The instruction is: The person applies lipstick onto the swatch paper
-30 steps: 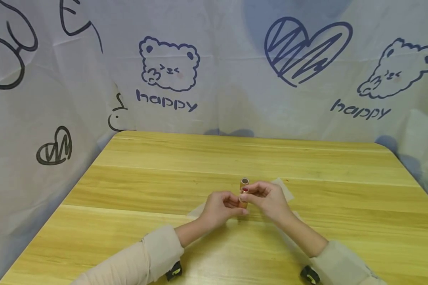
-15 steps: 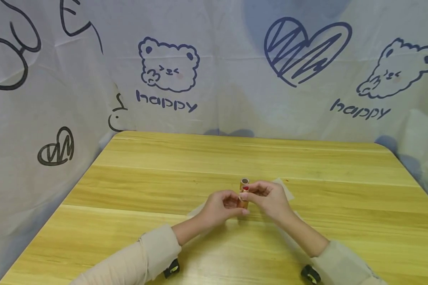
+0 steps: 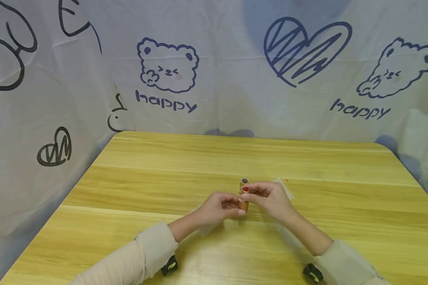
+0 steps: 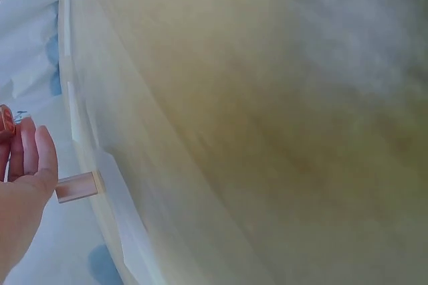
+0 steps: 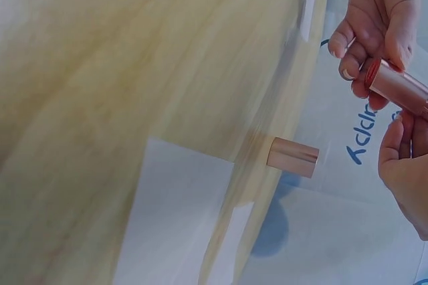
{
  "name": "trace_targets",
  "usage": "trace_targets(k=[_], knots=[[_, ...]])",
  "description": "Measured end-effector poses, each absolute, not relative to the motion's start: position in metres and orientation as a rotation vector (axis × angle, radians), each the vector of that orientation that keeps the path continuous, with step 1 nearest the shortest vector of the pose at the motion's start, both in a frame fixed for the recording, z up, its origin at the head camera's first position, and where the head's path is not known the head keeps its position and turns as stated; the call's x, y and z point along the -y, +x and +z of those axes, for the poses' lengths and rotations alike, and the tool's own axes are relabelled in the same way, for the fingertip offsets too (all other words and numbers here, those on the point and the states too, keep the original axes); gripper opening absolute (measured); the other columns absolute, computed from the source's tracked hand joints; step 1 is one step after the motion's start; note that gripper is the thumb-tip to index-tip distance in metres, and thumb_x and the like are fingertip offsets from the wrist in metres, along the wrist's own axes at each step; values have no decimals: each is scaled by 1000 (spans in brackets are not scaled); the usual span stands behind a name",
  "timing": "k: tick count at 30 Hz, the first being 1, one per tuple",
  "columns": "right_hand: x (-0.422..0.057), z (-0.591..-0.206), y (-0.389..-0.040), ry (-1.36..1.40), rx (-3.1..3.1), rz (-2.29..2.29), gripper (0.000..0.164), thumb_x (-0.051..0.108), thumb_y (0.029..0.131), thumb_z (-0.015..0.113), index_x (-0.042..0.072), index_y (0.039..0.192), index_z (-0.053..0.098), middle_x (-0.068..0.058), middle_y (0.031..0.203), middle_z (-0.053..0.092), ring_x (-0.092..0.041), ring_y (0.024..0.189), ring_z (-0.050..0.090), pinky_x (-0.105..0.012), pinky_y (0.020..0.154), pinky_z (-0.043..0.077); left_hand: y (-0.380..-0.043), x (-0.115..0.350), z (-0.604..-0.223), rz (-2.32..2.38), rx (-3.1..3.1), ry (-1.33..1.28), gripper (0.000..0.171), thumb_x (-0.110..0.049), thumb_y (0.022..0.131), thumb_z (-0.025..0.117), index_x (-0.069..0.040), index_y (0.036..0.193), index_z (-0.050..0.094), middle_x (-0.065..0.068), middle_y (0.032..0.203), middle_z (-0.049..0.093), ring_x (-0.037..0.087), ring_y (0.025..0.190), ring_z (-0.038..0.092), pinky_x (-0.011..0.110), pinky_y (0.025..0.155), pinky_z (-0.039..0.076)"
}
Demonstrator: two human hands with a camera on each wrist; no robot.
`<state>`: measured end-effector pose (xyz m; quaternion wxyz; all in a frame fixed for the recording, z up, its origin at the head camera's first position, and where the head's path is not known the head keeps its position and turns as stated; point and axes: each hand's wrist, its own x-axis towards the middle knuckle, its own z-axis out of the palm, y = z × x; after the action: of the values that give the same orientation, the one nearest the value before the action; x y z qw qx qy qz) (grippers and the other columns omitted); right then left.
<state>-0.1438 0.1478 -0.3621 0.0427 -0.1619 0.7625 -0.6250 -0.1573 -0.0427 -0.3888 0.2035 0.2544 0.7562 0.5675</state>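
Note:
Both hands hold a rose-gold lipstick upright above the table, its red tip showing at the top. My left hand grips the lower part of the tube between thumb and fingers. Higher up, the thumb and fingertips of my right hand pinch it near the red tip. The right wrist view shows the tube between the two hands, with a red label on its base. Just behind it, a matching lipstick cap stands on the table, hollow end up; the right wrist view shows this cap too.
White paper lies on the wooden table beyond my right hand. Another sheet is partly hidden under my left arm. A white cloth with drawings hangs behind the table. Black wrist devices sit under the sleeves.
The lipstick's red tip shows more plainly than one second ago. My left forearm has shifted slightly left and down. Both hands keep their holds, and the cap stays where it was.

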Motion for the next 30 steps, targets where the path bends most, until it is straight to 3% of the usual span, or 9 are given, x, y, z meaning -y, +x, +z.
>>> trace_targets(k=[10,15,23,30], knots=[[-150,-362,-143,-548,-2290,-1934,27,6,83,67,-13,101,63,6,93,71,-2,82,65,-19,73,55,-156,40,-389,1592,-2093,745,25,-7,88,63,9,107,63,22,99,67,16,85,65,20,75,54],[-148,-362,-143,-547,-2292,-1956,27,6,84,67,-15,101,62,1,94,71,-2,83,65,-19,74,55,-154,38,-388,1609,-2109,717,28,-9,87,64,9,107,62,22,100,67,21,87,67,21,76,55],[-143,-360,-142,-444,-2324,-1953,26,5,82,68,-14,99,62,-27,98,66,-2,79,64,-18,73,54,-152,37,-389,1615,-2231,660,28,-13,83,69,7,102,65,20,96,68,20,83,68,20,73,56],[-140,-361,-141,-362,-2332,-2003,26,5,80,71,-14,96,63,-14,90,71,-3,75,65,-19,71,55,-146,31,-390,1673,-2354,555,23,-13,78,74,4,93,68,16,90,70,15,77,66,18,68,55]])
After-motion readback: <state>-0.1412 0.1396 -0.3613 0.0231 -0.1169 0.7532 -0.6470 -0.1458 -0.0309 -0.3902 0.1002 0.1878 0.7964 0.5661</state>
